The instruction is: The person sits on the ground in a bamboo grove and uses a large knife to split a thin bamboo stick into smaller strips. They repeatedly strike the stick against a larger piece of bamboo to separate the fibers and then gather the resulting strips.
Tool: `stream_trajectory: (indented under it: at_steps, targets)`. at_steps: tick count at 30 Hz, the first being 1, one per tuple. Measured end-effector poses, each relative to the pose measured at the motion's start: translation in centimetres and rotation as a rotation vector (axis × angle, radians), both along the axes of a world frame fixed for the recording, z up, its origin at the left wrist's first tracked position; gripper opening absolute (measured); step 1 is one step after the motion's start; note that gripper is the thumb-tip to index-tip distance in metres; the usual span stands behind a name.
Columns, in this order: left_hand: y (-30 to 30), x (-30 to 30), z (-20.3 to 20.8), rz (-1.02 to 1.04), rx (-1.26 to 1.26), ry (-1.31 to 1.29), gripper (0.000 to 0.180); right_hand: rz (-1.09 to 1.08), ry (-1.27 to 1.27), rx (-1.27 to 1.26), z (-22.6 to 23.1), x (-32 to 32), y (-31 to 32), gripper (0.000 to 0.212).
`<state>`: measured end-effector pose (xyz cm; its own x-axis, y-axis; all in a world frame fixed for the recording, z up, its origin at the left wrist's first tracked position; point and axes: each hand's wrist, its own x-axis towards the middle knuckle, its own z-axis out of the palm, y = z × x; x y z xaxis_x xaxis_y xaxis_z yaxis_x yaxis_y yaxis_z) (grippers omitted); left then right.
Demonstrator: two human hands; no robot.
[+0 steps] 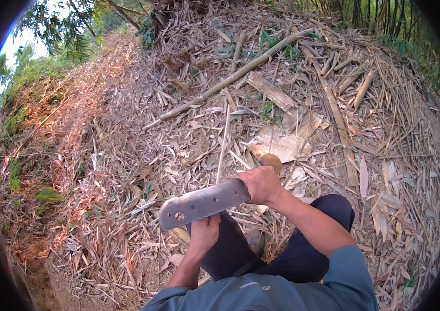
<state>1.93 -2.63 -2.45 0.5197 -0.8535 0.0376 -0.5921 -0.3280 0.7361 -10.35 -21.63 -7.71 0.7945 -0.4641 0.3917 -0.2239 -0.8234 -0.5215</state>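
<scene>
My right hand (263,185) is closed around the grip of a broad cleaver-like knife. Its grey steel blade (204,203) reaches to the left across my knees, with several holes along it. A round tan knob (270,163) pokes out past my right fist and looks like the butt of the handle. Under the blade, my left hand (205,238) is closed, with its fingertips against the lower edge. Part of the left fingers is hidden behind the steel. My knees, in dark trousers (303,249), are bent beneath the knife.
Dry leaves and bamboo scraps (121,171) cover the sloping ground. A long bamboo pole (230,79) lies slantwise ahead. Pale split sheath pieces (279,145) rest just beyond my right hand. Several cut sticks (354,83) lie at the right, and bare reddish soil (38,269) shows at the left.
</scene>
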Motion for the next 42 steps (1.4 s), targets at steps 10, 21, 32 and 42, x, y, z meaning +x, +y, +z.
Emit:
stream_trajectory:
  at_steps: [10, 21, 32, 42]
  targets:
    - [3.7, -4.3, 3.1, -0.044, 0.202, 0.433, 0.035, -0.529, 0.139, 0.542, -1.0, -1.9, -8.0, 0.034]
    - [1.8, -0.8, 2.2, 0.093, 0.030, 0.633, 0.038, -0.483, -0.135, 0.306, -1.3, -0.8, -4.8, 0.021]
    - [-0.7, -2.1, 1.8, 0.088, 0.014, 0.388, 0.029, -0.138, 0.004, 0.060, -2.3, -0.1, -1.6, 0.020]
    - [-0.3, -0.5, 1.5, 0.035, 0.055, 0.240, 0.020, -0.092, -0.166, -0.123, -3.0, 1.4, -2.1, 0.022]
